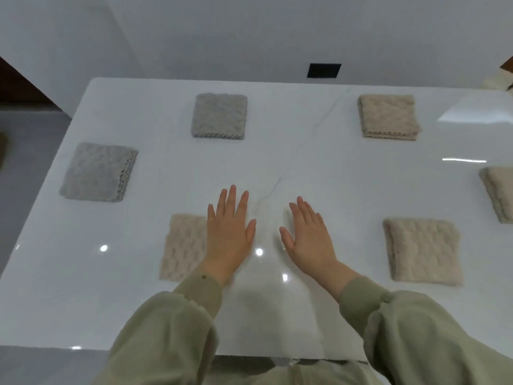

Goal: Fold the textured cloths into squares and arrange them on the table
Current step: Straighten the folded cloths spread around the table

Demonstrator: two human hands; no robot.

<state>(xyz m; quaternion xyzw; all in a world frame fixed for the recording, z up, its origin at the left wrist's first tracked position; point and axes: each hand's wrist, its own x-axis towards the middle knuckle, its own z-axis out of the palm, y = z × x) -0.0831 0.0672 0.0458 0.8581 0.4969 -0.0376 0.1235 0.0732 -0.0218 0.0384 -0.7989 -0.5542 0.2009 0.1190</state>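
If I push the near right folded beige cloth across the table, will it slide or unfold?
Probably slides easily: the table looks glossy, with bright reflections. The near-right beige cloth is likely soft and floppy; its layers, stacked at the left edge, may shift.

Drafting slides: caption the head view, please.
Two grey cloths and four beige cloths folded square on a white table, left hand and right hand open.

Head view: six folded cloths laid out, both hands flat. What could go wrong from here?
1. The left hand overlaps the near-left beige cloth; pulling back might drag or unfold it.
2. The left gray cloth lies near the table edge; a nudge could knock it off.
3. The far-right beige cloth is cut by the frame, so its fold is unchecked.
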